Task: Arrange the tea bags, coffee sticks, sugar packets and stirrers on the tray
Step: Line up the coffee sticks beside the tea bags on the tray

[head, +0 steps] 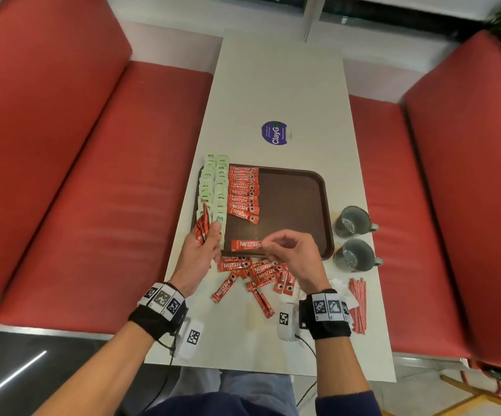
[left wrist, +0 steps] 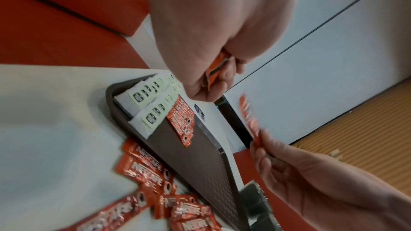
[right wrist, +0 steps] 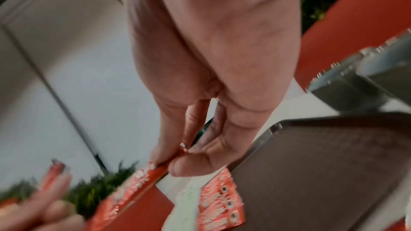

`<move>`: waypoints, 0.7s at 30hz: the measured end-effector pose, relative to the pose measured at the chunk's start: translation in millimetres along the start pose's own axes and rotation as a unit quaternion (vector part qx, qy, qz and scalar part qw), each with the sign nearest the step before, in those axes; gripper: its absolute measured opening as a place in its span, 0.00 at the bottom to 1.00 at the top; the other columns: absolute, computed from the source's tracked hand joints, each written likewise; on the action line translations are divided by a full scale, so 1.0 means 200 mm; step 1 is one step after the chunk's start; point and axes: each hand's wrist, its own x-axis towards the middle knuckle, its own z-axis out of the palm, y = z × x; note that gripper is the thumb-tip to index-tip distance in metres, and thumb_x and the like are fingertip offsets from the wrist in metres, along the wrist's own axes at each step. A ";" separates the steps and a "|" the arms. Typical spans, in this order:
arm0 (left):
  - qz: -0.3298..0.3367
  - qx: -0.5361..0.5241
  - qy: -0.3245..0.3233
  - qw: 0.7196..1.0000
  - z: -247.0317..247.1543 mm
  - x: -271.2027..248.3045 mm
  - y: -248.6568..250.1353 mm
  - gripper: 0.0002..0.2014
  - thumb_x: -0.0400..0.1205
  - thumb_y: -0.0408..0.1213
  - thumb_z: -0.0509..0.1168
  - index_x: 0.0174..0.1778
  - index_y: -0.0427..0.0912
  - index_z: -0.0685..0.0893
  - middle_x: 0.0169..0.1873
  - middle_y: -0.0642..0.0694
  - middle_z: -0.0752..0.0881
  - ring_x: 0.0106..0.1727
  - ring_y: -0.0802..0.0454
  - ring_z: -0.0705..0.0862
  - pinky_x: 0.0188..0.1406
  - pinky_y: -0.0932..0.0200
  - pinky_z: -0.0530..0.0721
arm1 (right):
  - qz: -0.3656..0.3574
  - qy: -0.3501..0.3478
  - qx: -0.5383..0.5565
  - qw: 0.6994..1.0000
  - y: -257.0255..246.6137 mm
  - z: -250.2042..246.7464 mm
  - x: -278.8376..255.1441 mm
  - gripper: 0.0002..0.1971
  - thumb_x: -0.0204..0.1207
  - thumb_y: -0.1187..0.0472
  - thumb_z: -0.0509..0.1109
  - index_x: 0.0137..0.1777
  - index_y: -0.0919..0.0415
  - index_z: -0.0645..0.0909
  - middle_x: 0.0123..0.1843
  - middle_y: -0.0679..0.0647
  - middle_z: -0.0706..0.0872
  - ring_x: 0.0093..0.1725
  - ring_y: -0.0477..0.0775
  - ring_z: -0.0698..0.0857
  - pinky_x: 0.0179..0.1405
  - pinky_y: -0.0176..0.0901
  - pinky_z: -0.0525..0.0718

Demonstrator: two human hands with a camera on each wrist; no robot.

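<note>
Red coffee stick (head: 245, 245) pinched, right hand (head: 291, 256); left hand (head: 196, 256) grips sticks (head: 201, 228)

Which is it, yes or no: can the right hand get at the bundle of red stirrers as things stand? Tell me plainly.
Probably yes, once freed. The bundle of red stirrers lies uncovered on the white table just right of the wrist, but the right hand pinches a red coffee stick.
</note>
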 end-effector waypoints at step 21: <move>-0.074 0.107 -0.035 0.991 -0.18 -0.02 -0.12 0.21 0.92 0.55 0.65 0.81 0.56 0.82 0.29 0.59 0.73 0.34 0.52 0.65 0.35 0.53 0.68 | 0.013 0.094 -0.283 0.954 0.23 0.19 0.72 0.03 0.85 0.57 0.81 0.52 0.48 0.90 0.50 0.46 0.92 0.53 0.52 0.90 0.60 0.56 0.91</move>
